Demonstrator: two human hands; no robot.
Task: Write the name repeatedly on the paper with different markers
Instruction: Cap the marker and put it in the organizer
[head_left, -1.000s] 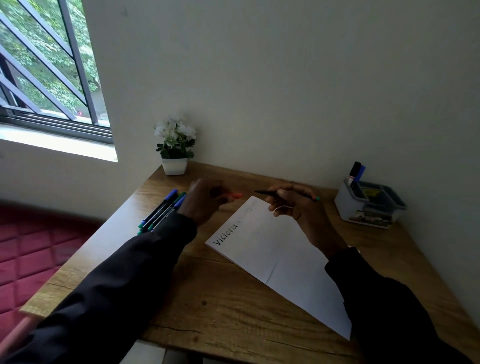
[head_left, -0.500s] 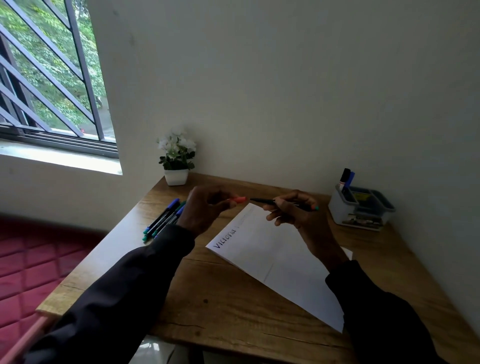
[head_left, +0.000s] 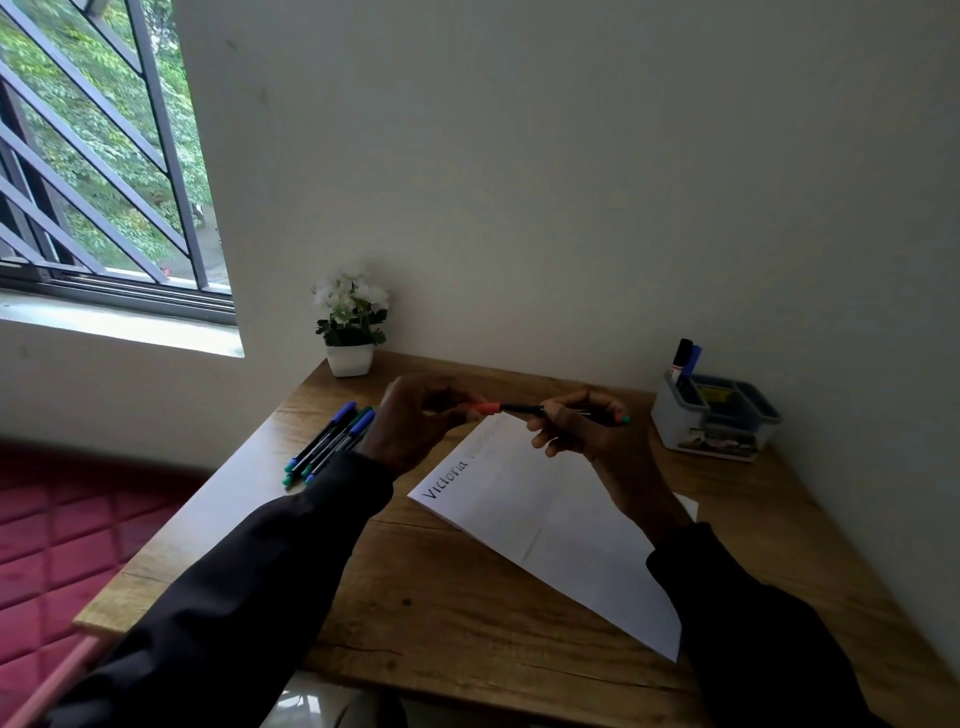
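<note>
A white sheet of paper lies slanted on the wooden desk, with "Victoria" written in black near its upper left corner. My right hand holds a dark marker level above the paper's far edge. My left hand pinches the marker's orange cap, which sits on the marker's tip. Several capped markers with blue and green caps lie together on the desk, left of my left hand.
A small white pot with white flowers stands at the desk's far left corner. A grey desk organiser holding two markers sits at the far right against the wall. A barred window is at the left. Red cushioning lies beside the desk's left edge.
The orange cap in my left hand has met the marker's tip held by my right hand; one second ago they were apart. The view has tilted upward.
</note>
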